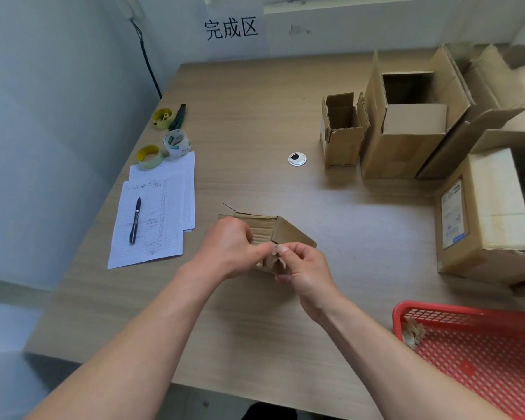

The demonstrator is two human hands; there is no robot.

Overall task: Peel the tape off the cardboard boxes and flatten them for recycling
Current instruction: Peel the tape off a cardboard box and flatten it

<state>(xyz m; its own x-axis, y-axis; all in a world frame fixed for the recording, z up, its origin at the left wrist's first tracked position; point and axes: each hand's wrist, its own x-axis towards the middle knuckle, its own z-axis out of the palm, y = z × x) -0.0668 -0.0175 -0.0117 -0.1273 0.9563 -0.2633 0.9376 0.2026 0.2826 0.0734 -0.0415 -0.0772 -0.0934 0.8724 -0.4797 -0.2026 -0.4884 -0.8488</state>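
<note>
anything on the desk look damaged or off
Yes: the small box held in both hands, left hand and right hand, has a ragged, torn far edge. The narrow open box behind it also has a ripped left flap.

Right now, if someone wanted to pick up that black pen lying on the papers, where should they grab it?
Pinch the black pen across the middle of its barrel, coming straight down from above. It lies flat on the lined papers, its length running toward and away from the person, so fingers close from its left and right sides, where the paper lies bare.
</note>
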